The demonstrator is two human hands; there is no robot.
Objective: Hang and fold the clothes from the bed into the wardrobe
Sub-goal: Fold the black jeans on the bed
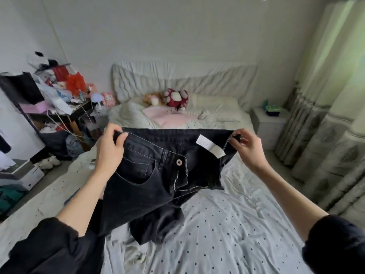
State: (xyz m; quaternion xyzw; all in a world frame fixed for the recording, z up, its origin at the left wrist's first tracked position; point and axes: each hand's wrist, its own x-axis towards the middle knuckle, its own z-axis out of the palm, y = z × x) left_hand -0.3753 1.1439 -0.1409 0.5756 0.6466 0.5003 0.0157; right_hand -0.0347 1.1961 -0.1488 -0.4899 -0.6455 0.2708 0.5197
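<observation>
A pair of black jeans [150, 182] hangs in the air over the bed [227, 224], held stretched by the waistband. My left hand [110, 147] grips the waistband's left end and my right hand [246, 147] pinches its right end. The fly is unzipped and unbuttoned, and a white label [210, 146] shows inside the waist. The legs droop down and bunch on the dotted sheet below. No wardrobe is in view.
Plush toys [173, 98] and a pink pillow [169, 117] lie at the head of the bed. A cluttered dark shelf [49, 107] stands at the left, a white nightstand [270, 123] at the right, and curtains [335, 115] along the right side.
</observation>
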